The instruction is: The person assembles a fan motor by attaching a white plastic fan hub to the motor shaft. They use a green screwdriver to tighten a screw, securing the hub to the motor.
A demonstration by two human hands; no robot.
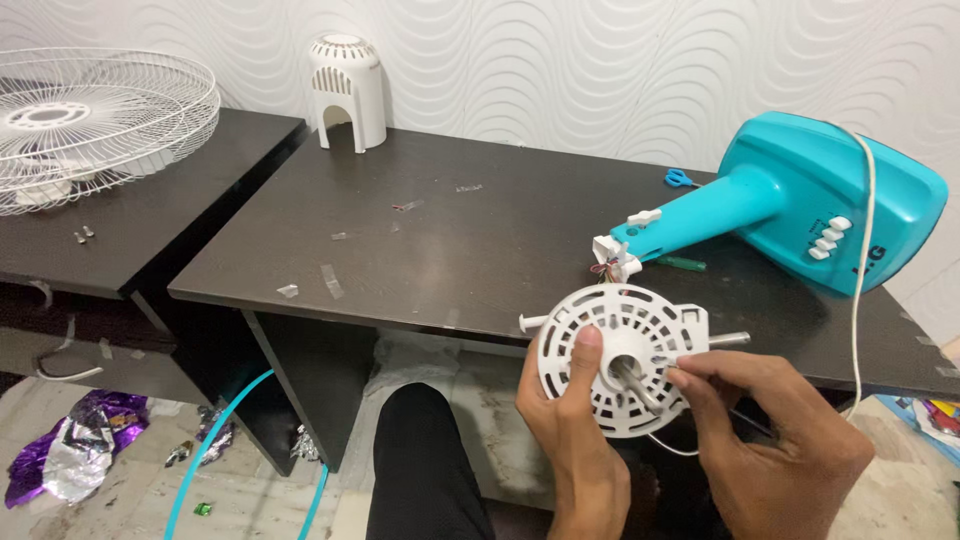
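One wire fan guard [95, 120] and one white motor cover [347, 92] stand far left. At the dark table's [450, 240] front edge, the left hand [570, 420] grips one round white motor housing [622, 355]; the right hand [770, 430] pinches its metal shaft [640, 385]. One teal fan base [800, 200] lies right.

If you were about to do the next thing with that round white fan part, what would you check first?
1. Left hand grips the round white motor housing, thumb on its face: ok.
2. Right hand fingertips pinch at the metal shaft: ok.
3. Housing held off the dark table, nothing under it: ok.
4. Wires to the teal fan base slack: cannot tell.
5. Blue scissors within reach: ok.
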